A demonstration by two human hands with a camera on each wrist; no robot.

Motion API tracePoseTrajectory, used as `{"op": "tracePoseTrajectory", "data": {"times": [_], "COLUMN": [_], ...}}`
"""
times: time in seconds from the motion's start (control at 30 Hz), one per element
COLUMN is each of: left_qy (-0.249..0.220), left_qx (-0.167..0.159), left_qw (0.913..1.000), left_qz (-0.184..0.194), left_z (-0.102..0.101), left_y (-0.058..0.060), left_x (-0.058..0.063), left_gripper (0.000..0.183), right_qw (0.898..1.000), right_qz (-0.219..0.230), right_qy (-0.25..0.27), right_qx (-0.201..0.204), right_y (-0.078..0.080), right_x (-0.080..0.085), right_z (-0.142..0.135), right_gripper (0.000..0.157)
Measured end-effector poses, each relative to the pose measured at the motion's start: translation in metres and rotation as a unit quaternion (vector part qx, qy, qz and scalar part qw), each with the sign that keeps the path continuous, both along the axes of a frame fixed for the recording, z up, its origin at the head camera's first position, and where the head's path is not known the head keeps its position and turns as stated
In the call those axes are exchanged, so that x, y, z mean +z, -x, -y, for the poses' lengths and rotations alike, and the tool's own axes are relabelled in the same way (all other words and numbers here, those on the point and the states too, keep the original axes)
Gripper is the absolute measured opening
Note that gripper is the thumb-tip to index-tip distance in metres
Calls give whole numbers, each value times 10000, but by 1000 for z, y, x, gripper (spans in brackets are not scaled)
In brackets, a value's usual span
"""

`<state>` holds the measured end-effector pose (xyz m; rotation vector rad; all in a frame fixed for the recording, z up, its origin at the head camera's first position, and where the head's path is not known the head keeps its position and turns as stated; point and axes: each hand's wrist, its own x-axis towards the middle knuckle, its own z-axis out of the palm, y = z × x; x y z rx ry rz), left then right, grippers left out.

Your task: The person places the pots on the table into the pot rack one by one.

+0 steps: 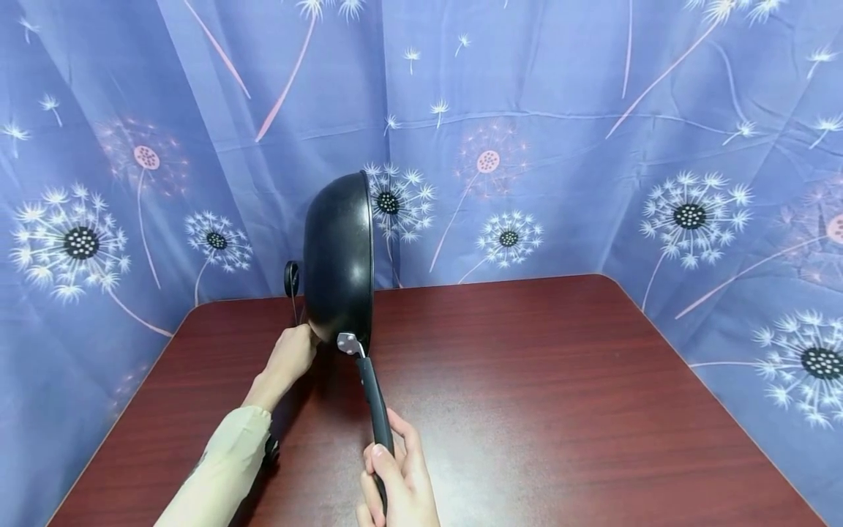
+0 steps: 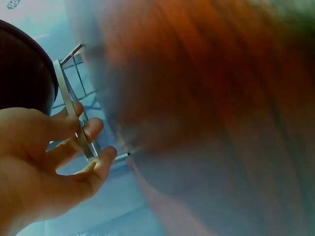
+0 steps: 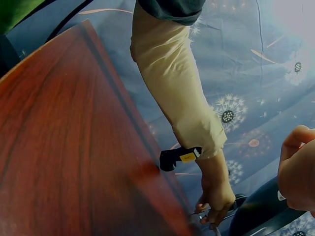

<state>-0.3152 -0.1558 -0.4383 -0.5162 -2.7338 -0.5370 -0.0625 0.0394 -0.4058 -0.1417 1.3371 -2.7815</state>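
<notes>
A black wok is held on its side above the left half of the table, its open face turned right. My right hand grips its black handle. Beyond the wok's lower left side, my left hand is partly hidden in the head view. In the left wrist view, the left hand's fingers and thumb hold a flat metal bar of a wire rack. Beside the wok appears a round black piece; whether it belongs to the rack I cannot tell.
The reddish-brown wooden table has rounded far corners. A blue curtain with dandelion prints hangs behind it and along both sides. A black device with a yellow label sits at the left wrist, below a cream sleeve.
</notes>
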Motion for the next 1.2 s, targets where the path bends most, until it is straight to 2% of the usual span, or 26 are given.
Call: {"op": "tracePoseTrajectory", "data": {"times": [0.17,0.27,0.4,0.67,0.8,1.0,1.2], "left_qy": [136,161,165,57,2,-46,-66], "left_qx": [-28,-165,-340,-109,-45,-96,-119], "left_qw": [9995,9978,9960,9947,9947,9964,9970], "left_qz": [293,621,810,1024,1030,844,758], "left_z": [0,-2,-5,0,1,3,3], "left_y": [-6,-11,-19,-27,-28,-30,-30], "left_x": [2,5,8,12,13,12,10], "left_gripper": [21,18,21,23,22,25,23], "right_qw": [9999,9998,9999,9993,9990,9982,9974], "right_qz": [34,142,80,293,317,279,34], "right_qy": [142,109,38,-5,-77,-264,-466], "right_qx": [34,-22,-69,248,309,460,548], "right_y": [-6,-7,-3,0,2,6,11], "right_x": [-2,0,3,10,12,9,4], "right_z": [3,4,3,4,4,4,2], "right_gripper": [45,47,49,55,56,56,54]}}
